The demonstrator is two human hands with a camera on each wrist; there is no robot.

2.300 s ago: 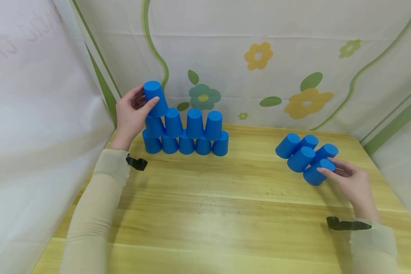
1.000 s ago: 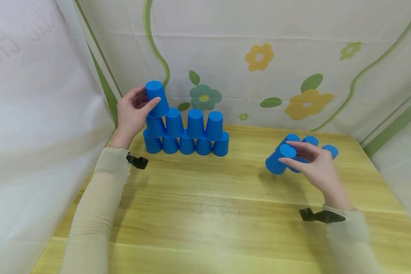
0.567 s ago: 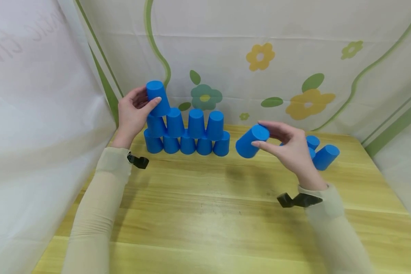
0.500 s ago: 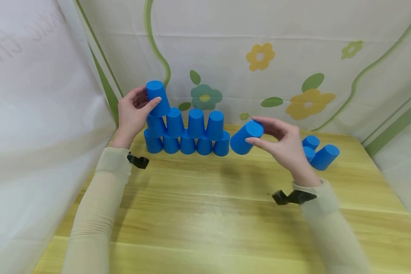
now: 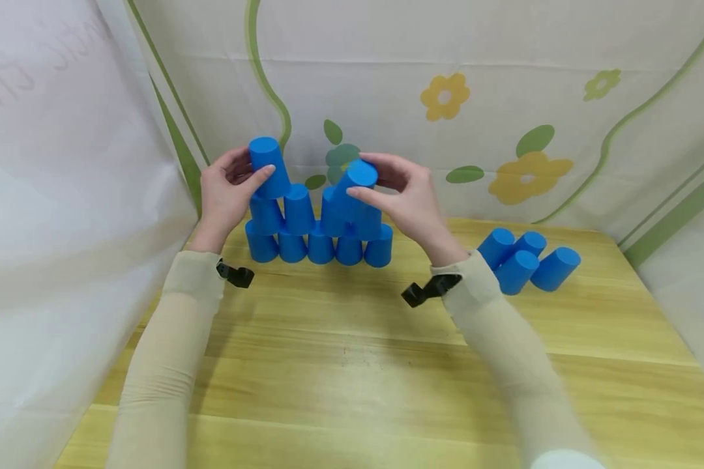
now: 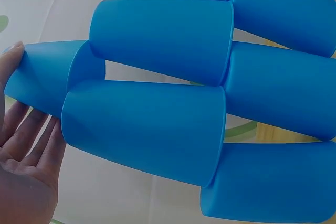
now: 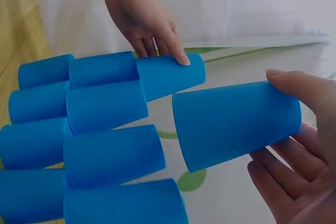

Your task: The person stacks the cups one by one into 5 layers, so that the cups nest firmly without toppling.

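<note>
My left hand grips an upside-down blue cup at the left end of the stack, over the gap between the first two second-row cups. In the left wrist view that cup's rim overlaps the bases of the cups below. Between thumb and fingers, my right hand holds another blue cup, slightly tilted, in front of the right part of the second row. The right wrist view shows its rim apart from the second-row cups. Beneath them stands the bottom row of upside-down cups.
Several loose upside-down blue cups stand grouped at the right on the wooden table. A white cloth backdrop with printed flowers rises behind the stack, and a white cloth hangs along the left side.
My right hand has taken one cup from the group at the right and carried it left and up to the stack. My left hand stays on its cup.
</note>
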